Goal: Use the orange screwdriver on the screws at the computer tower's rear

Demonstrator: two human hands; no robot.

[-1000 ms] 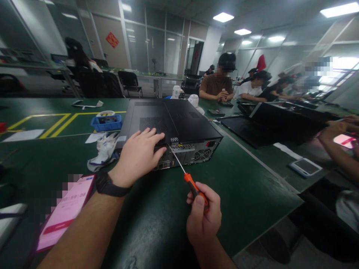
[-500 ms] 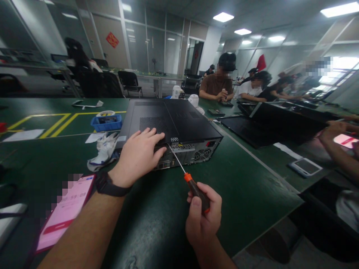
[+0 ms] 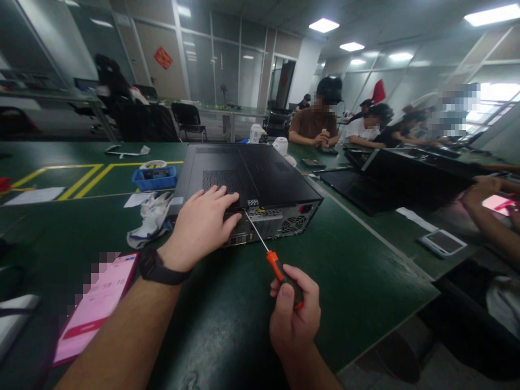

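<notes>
A black computer case (image 3: pixel 268 168) lies flat on the green table, its metal back panel with a round fan grille facing me. My left hand (image 3: pixel 205 222) rests open on the near left part of its top, fingers spread and thumb over the back edge. In my right hand (image 3: pixel 296 309) is a screwdriver (image 3: pixel 275 264) with a dark and orange handle. Its thin shaft slants up to the left, and the tip meets the upper edge of the back panel near my left thumb. Whatever the tip touches is too small to make out.
Left of the case are a glove (image 3: pixel 150 216), a blue bin (image 3: pixel 154 177) and a tape roll (image 3: pixel 153 164). A phone (image 3: pixel 97 309) lies by my left forearm. Right are a dark panel (image 3: pixel 353 187), another open case (image 3: pixel 418 176) and a co-worker's hands (image 3: pixel 493 200). More people sit farther back.
The screwdriver handle has turned slightly in my right hand, showing more of its orange stripe. My left hand and the computer case have stayed in place.
</notes>
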